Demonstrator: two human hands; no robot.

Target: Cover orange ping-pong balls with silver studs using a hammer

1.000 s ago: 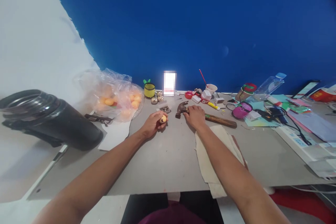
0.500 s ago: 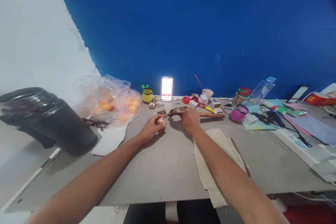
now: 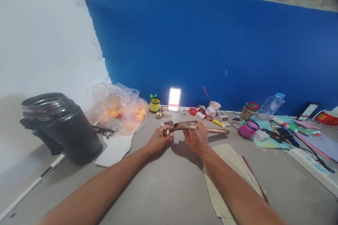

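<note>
My left hand [image 3: 157, 141] is closed on a small shiny gold ball [image 3: 168, 134] against the table, its fingers curled round the side. A hammer [image 3: 186, 125] with a rusty brown head and a wooden handle is gripped in my right hand [image 3: 197, 137]. The handle runs out to the right past the knuckles. The hammer's left end hangs over the gold ball and hides part of it; whether they touch I cannot tell. Just behind my left fingers lies a small dark patterned piece [image 3: 167, 123]. Two more gold balls [image 3: 159, 114] sit farther back.
A big black flask [image 3: 62, 130] stands at left, near a clear bag of orange balls [image 3: 124, 112]. A lit phone [image 3: 174, 98] leans at the back. A folded beige cloth [image 3: 224, 175] lies under my right forearm. Papers, a power strip [image 3: 314, 168] and a purple pouch [image 3: 248, 128] fill the right.
The view has tilted upward, so the scene sits lower. The hammer head has come left over the gold ball and now covers part of it. Both hands keep their hold.
</note>
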